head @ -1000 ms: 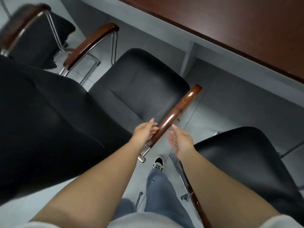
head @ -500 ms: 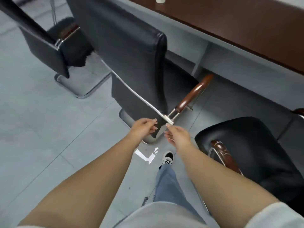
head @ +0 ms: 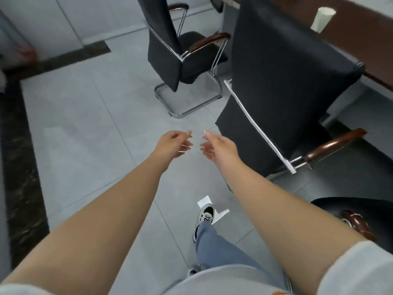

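Note:
My left hand (head: 173, 143) and my right hand (head: 218, 146) hang side by side over the grey tiled floor, fingers loosely curled, holding nothing. To the right of my right hand stands a black chair (head: 282, 81) with a chrome frame and a brown wooden armrest (head: 333, 145), its back turned toward me. Neither hand touches the chair.
A second black chair (head: 168, 45) stands farther back. A brown table (head: 361, 33) with a white paper cup (head: 322, 19) runs along the right. A third chair's seat and armrest (head: 359, 224) sit at lower right. A dark floor border (head: 19, 167) lies on the left.
Both hands were at the chair's armrest and frame; now they are off it and apart from the chair. The view has swung left and back, showing more floor.

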Available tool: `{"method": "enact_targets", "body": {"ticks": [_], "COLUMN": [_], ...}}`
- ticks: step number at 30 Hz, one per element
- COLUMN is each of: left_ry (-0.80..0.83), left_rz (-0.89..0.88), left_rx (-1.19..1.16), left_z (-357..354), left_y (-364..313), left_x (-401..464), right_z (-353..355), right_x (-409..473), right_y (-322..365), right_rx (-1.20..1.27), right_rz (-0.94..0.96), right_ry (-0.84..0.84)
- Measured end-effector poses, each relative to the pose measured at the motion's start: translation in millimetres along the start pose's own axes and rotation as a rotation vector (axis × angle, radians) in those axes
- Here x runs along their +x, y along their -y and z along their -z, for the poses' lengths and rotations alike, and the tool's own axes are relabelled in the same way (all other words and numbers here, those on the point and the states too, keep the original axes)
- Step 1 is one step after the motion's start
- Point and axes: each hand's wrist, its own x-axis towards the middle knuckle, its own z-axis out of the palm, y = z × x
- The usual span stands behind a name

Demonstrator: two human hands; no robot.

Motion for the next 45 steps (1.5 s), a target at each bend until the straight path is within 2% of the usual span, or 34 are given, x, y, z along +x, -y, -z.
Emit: {"method": "enact_targets", "body": {"ticks": [8, 16, 21, 27, 34, 41, 45], "left_ry": [0.006, 0.063, 0.14, 0.262, 0.536, 0.754, 0.792], "left_rz": [0.018, 0.004, 0.007, 0.015, 0.009, 0.04, 0.046], "left_rx": [-0.005, -0.017, 0.025, 0.103, 0.234, 0.349, 0.4], "left_z": [37.7, 38.8, 33.0, 22.3, -0.4, -43.3, -68.1], "left_y": [-29.7, -130.7, -170.1, -207.9, -268.9, -300.6, -302.2], "left_x": [83.1, 220.5, 290.6, 389.3, 514.6, 576.5, 599.9], "right_z": [-52.8, -77.2, -92.1, -101.6, -102.6, -99.3, -90.3], "right_x": [79.2, 207.0, 263.0, 339.1, 422.0, 466.9, 488.2], "right_y": [30.6, 119.6, 159.1, 201.2, 265.8, 284.2, 296.1], "right_rx": [-0.004, 0.045, 0.066, 0.133, 0.327, 0.388, 0.394], "right_rz": [-0.006, 0.021, 0.031, 0.036, 0.029, -0.001, 0.013], "right_ry": [0.021, -0.078, -0.101, -0.274, -0.613, -0.79, -0.817]}}
